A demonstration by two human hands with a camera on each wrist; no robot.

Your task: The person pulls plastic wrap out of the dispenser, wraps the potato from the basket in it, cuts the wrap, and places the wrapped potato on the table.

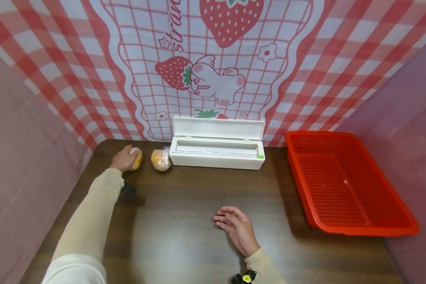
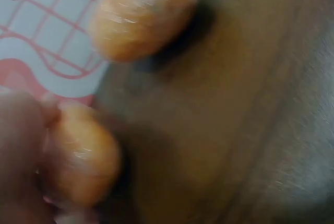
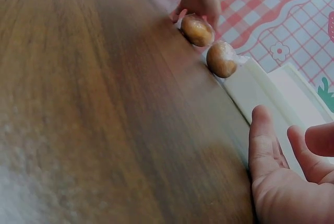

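At the far left of the table, my left hand grips a bread roll wrapped in clear film. In the right wrist view its fingers come down around the far side of that roll. A second film-wrapped roll sits just to the right, beside the white box's left end. My right hand is held over the front middle of the table, fingers relaxed and slightly bent, with nothing in it. The left wrist view is blurred; the gripped roll shows at lower left, the other roll above.
A long white cling-film box stands against the back cloth, its lid raised, a film roll and a green piece inside. To the right is a red slotted basket. Cloth walls border the brown table.
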